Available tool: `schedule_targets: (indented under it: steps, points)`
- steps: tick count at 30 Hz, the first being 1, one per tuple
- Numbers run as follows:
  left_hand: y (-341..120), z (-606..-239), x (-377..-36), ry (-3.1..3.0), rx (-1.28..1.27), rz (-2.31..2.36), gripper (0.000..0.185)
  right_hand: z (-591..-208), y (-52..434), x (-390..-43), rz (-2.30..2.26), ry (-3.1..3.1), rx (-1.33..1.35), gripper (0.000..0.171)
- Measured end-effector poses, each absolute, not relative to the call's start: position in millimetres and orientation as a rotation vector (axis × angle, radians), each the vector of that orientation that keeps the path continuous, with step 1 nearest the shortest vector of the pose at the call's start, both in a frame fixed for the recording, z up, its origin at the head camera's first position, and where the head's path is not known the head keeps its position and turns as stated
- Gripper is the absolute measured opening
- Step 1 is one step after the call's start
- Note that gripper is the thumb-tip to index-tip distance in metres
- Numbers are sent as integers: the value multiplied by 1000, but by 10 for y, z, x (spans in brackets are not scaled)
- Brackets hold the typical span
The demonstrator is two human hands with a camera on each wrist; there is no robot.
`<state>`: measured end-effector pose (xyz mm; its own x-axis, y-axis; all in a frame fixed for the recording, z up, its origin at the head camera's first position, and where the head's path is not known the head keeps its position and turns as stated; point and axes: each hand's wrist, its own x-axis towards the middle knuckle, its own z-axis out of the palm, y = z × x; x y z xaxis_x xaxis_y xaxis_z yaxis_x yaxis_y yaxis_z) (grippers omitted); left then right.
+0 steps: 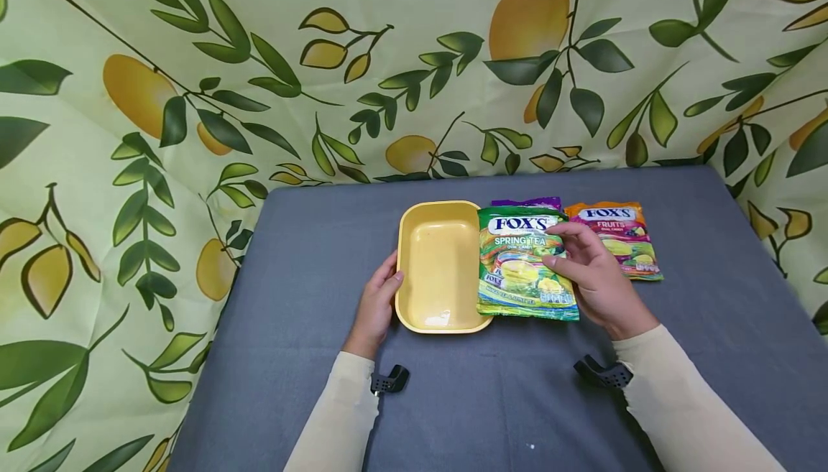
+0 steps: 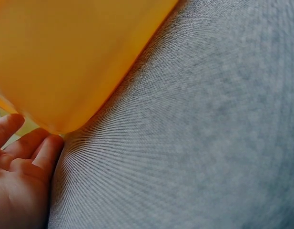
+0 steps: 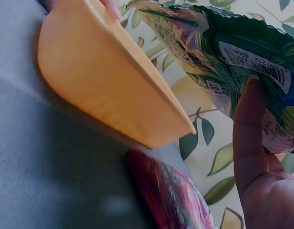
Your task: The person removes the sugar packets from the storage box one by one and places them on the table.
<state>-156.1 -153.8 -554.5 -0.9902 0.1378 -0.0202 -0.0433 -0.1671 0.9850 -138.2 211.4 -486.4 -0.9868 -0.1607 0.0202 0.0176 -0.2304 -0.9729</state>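
Nearest in the head view, two cream sleeves come in from six o'clock over a grey cloth-covered table (image 1: 310,256), each wrist carrying a small black clip-like mount.

The left hand (image 1: 376,307) rests against the nine o'clock side of a yellow plastic tray (image 1: 440,267). Its fingers lie fairly straight along the tray's outer wall, touching it rather than wrapping it. The left wrist view shows the fingertips (image 2: 46,150) meeting the tray's lower edge where it sits on the grey cloth.

The right hand (image 1: 591,274) holds a green Fox's Spring Tea candy bag (image 1: 520,264) at the bag's three o'clock edge, fingers curled over its front. The right wrist view shows the thumb (image 3: 249,138) pressed against the bag's back, near the barcode, so the bag is pinched between thumb and fingers and lifted off the cloth on that side. The bag's nine o'clock edge overlaps the tray's three o'clock rim.

A purple packet (image 1: 527,202) peeks out at the green bag's twelve o'clock edge, mostly hidden.

At three o'clock of the right hand, just beside it, an orange Fox's Fruits candy bag (image 1: 617,235) lies flat on the table.

Farthest back, a pale green curtain (image 1: 194,62) printed with lemons and dark leaves hangs around the table from nine to three o'clock.
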Motion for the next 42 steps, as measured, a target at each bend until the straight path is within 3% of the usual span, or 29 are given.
schedule_targets:
  steps: [24,42]
  points:
    - [-1534,-5543,-1555,1959,115,2303,55,-5134,2548,-781,-2316,1864,-53,41]
    - [-1535,-5567,-1564,1950,116,2310,55,-5352,2385,-596,-2166,1880,0,39]
